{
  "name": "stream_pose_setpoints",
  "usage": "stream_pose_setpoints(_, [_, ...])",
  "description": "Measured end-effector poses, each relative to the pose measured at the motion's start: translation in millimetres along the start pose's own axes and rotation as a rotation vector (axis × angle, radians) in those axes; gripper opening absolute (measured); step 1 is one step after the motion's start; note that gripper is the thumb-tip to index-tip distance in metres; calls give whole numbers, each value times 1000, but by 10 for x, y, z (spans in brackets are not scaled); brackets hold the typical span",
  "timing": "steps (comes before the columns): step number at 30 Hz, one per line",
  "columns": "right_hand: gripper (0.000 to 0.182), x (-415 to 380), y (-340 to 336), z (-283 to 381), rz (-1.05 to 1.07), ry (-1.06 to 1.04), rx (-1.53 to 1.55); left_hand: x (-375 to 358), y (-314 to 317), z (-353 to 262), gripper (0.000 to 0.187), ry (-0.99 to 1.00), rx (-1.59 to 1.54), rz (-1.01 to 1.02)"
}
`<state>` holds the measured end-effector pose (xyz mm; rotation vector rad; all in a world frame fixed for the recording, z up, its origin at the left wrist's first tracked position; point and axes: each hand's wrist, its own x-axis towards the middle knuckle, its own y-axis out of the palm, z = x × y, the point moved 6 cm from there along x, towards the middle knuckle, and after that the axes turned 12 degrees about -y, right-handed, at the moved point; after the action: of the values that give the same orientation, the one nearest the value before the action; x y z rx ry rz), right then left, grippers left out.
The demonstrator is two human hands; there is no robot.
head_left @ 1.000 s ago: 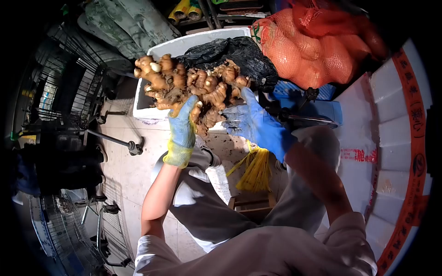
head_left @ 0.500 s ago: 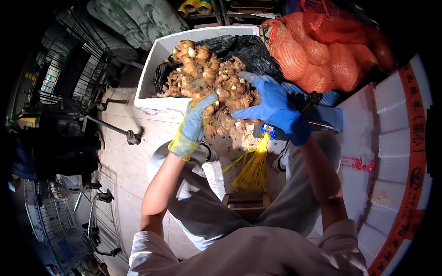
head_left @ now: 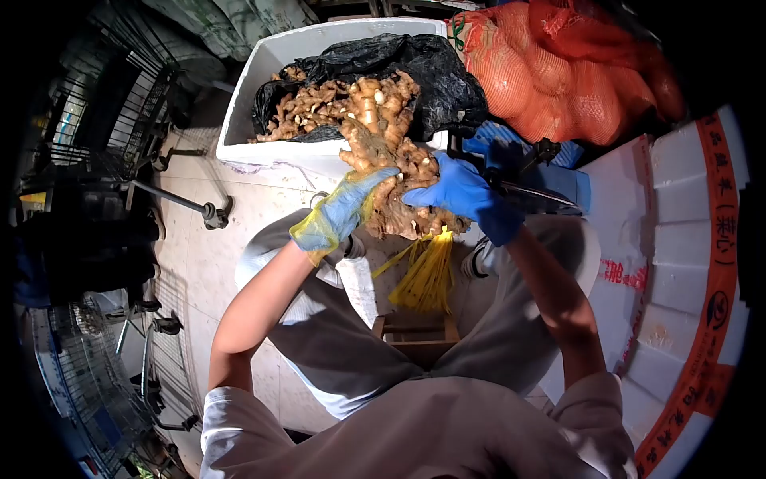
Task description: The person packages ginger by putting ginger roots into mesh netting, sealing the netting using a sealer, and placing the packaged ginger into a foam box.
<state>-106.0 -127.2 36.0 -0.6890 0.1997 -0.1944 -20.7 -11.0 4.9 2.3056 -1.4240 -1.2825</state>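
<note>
A large knobbly ginger root (head_left: 383,144) is held up between my two gloved hands, over the near side of the white foam box (head_left: 239,120). My left hand (head_left: 339,211), in a blue glove with a yellowish one over it, is closed around its left side. On its lower right side, my right hand (head_left: 467,195) in a blue glove grips it, thumb pointing left. More ginger pieces (head_left: 307,112) lie in the box on a black plastic bag (head_left: 447,84). Below the root hangs a bundle of yellow mesh netting (head_left: 423,275), its top hidden.
Orange-red mesh sacks (head_left: 550,72) stand at the back right. White foam boxes (head_left: 678,255) with orange printed tape line the right side. Wire carts (head_left: 104,383) with wheels are on the left. A small wooden stool (head_left: 419,347) sits between my legs.
My right hand has gone from spread fingers to gripping the ginger root. The root has risen off the pile and nearer to me, uncovering smaller pieces in the box. The view has shifted slightly.
</note>
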Motion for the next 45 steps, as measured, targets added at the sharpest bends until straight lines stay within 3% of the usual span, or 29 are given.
stream_pose_setpoints(3, [85,68,93,-84,-32,-106,161,-51,15,24,35,-17,-55,-10])
stream_pose_setpoints(5, [60,-148,-267,217,-814,-683,-146,-128,60,-121,33,323,23,111])
stream_pose_setpoints(7, [32,-465,-380,662,-895,-832,-514,-50,67,-157,32,373,-22,43])
stream_pose_setpoints(8, [25,-439,-387,534,-831,-463,-102,-77,67,-240,32,436,-59,-87])
stream_pose_setpoints(9, [26,-431,-289,437,-796,-336,240,-132,58,-323,32,498,-96,-219])
stream_pose_setpoints(11, [27,-263,85,352,-564,-163,936,-180,67,-412,30,533,-135,-246])
stream_pose_setpoints(12, [29,-178,184,362,-463,-57,1081,-288,68,-547,28,741,136,-386])
stream_pose_setpoints(13, [31,-134,245,370,-397,85,1098,-303,88,-584,27,800,162,-375])
stream_pose_setpoints(15, [35,6,193,447,-338,-25,1237,-356,158,-669,25,918,210,-352])
stream_pose_setpoints(16, [42,73,155,535,-264,-141,1364,-278,139,-655,27,833,11,-284])
stream_pose_setpoints(17, [42,115,126,572,-272,-147,1362,-202,136,-632,30,743,-182,-215])
stream_pose_setpoints(21, [39,272,168,487,-361,36,1514,-171,213,-672,29,766,-227,-141])
stream_pose_setpoints(24, [37,320,148,433,-428,-64,1589,-180,242,-712,29,729,-228,-125])
stream_pose_setpoints(26, [32,367,24,447,-478,-238,1454,-190,213,-723,30,724,-194,-149])
stream_pose_setpoints(29, [25,366,-4,394,-481,-161,1440,-335,231,-805,30,943,205,-250])
stream_pose_setpoints(31, [20,425,-5,316,-515,-176,1495,-377,263,-811,29,960,349,-277])
stream_pose_setpoints(33, [13,402,1,325,-308,-92,1424,-436,327,-833,29,969,436,-291])
stream_pose_setpoints(35, [6,379,-4,320,-241,-90,1423,-402,275,-823,28,826,116,-259])
stream_pose_setpoints(36, [6,403,28,257,-305,-58,1372,-481,340,-868,28,1003,528,-309])
stream_pose_setpoints(37, [6,408,38,203,-368,-28,1320,-474,340,-859,28,1002,526,-310])
stream_pose_setpoints(39, [5,384,50,194,-361,12,1308,-367,268,-794,29,660,127,-283])
stream_pose_setpoints(40, [4,365,62,183,-354,50,1295,-330,215,-760,29,658,126,-284])
stream_pose_setpoints(43, [5,332,59,219,-392,27,1313,-273,203,-729,31,816,120,22])
stream_pose_setpoints(45, [6,344,81,193,-461,66,1261,-355,207,-776,32,966,429,-245])
